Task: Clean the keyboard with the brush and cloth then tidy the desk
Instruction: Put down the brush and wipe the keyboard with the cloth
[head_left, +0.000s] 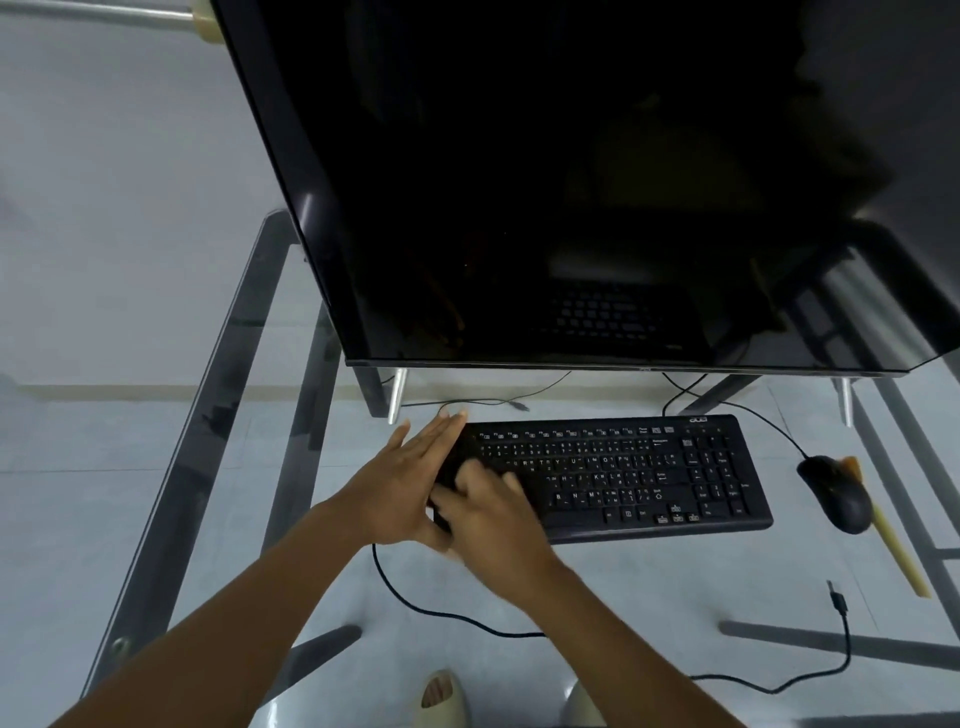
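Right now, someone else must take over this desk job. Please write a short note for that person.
Left hand: flat, fingers straight, against the left end of the keyboard.
Right hand: blurred, on the keys there; whether it holds anything is unclear.
Brush: on the glass desk, partly behind the mouse.
Cloth: not clearly seen.
Done: cannot tell.
Left: finish cleaning, tidy the loose cable.

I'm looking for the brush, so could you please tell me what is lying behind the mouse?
A brush with a pale handle lies behind the mouse. Its handle runs out toward the desk's near edge; the mouse covers most of its orange head.
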